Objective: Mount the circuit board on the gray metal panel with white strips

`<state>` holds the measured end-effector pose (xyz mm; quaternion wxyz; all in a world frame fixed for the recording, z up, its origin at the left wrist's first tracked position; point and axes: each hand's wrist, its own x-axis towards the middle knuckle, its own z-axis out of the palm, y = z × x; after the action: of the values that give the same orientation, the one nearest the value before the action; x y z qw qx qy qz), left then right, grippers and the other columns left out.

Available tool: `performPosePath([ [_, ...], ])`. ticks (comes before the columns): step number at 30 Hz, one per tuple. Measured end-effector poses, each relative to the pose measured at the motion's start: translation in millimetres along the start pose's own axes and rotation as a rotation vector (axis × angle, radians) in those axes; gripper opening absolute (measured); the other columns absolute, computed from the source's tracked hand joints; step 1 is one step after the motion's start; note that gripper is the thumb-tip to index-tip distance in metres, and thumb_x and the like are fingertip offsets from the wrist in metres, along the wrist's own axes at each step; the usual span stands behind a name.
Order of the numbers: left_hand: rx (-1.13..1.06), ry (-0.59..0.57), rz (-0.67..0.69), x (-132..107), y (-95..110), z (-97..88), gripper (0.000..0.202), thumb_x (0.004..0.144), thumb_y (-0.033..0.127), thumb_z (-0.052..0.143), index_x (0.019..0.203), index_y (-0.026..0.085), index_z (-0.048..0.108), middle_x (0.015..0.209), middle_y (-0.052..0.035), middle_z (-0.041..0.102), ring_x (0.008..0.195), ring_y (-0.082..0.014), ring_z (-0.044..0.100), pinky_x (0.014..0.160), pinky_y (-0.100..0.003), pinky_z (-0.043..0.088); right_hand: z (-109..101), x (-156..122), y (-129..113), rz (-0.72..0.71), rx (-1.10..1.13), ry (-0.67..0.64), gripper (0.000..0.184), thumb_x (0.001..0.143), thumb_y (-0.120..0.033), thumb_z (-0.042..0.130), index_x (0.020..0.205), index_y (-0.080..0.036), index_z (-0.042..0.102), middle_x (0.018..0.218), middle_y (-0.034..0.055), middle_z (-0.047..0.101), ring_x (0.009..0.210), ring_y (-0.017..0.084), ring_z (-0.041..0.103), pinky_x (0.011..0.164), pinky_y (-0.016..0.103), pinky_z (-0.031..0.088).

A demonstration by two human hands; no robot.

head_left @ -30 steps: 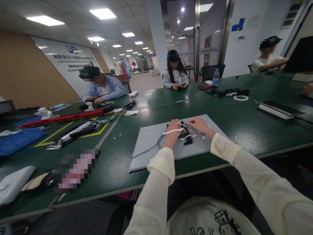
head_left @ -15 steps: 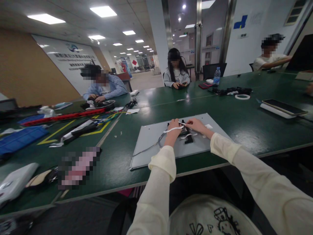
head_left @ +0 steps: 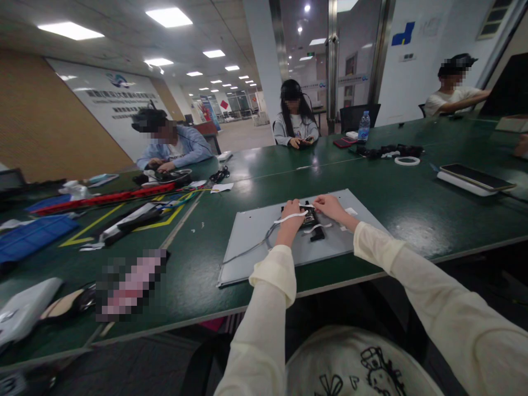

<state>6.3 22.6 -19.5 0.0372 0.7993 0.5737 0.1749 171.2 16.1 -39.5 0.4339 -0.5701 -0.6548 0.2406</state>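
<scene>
Seemingly midway, one white strip is pinched by the right hand, a nearer strip left loose; the left hand's grip cannot be told.

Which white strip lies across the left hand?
The leftmost strip, running over the left hand; another strip meets the right hand, and the third strip curves above the grey panel.

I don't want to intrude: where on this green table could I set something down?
Bare green table lies between the gray board and the phone, and between the board and the yellow tape, bar small white scraps. Crowded: the left side, with its blue tray and red strip, and mid-board, around the left hand and right hand.
</scene>
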Motion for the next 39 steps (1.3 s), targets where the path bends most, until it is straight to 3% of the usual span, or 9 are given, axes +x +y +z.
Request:
performPosePath([
  [11, -0.019, 0.007, -0.082, -1, 5, -1.9, 0.037, 0.086, 0.022, 0.053, 0.122, 0.015, 0.049, 0.124, -0.0159, 0.051, 0.110, -0.0249, 0.058, 0.091, -0.031, 0.046, 7, -1, -9, 0.161, 0.482, 0.080, 0.022, 0.079, -0.037, 0.064, 0.077, -0.015, 0.063, 0.074, 0.0028, 0.066, 0.065, 0.011, 0.061, 0.063, 0.022, 0.053],
  [15, -0.043, 0.032, -0.097, 2, 3, 2.7, 0.050, 0.083, 0.020, 0.056, 0.131, 0.015, 0.041, 0.129, -0.0160, 0.047, 0.117, -0.0254, 0.055, 0.094, -0.031, 0.046, 3, -2, -15, 0.170, 0.656, 0.138, 0.025, 0.074, -0.039, 0.069, 0.078, -0.015, 0.062, 0.072, 0.0012, 0.063, 0.064, 0.010, 0.058, 0.062, 0.021, 0.052],
  [20, -0.092, 0.062, -0.094, 0, 4, 2.0, 0.067, 0.083, 0.018, 0.057, 0.142, 0.016, 0.027, 0.136, -0.0176, 0.040, 0.118, -0.0254, 0.056, 0.096, -0.032, 0.045, 6, -5, -13, 0.204, 0.596, 0.064, 0.019, 0.077, -0.032, 0.067, 0.079, -0.013, 0.064, 0.070, 0.0014, 0.064, 0.055, 0.007, 0.054, 0.055, 0.018, 0.048],
  [31, -0.097, 0.053, -0.120, -2, 5, 0.4, 0.068, 0.084, 0.019, 0.055, 0.145, 0.014, 0.024, 0.146, -0.0223, 0.032, 0.126, -0.0291, 0.051, 0.099, -0.033, 0.043, 9, -8, -14, 0.262, 0.413, 0.048, 0.009, 0.083, -0.020, 0.062, 0.089, -0.014, 0.062, 0.067, 0.0021, 0.066, 0.054, 0.008, 0.058, 0.047, 0.015, 0.046],
  [39, -0.042, 0.049, -0.029, 0, 1, 1.6, 0.052, 0.086, 0.016, 0.050, 0.137, 0.014, 0.040, 0.143, -0.0178, 0.039, 0.130, -0.0256, 0.045, 0.104, -0.032, 0.039, 13, -9, -14, 0.251, 0.420, 0.097, 0.014, 0.082, -0.017, 0.061, 0.095, -0.018, 0.056, 0.064, -0.0021, 0.064, 0.054, 0.010, 0.061, 0.048, 0.018, 0.050],
])
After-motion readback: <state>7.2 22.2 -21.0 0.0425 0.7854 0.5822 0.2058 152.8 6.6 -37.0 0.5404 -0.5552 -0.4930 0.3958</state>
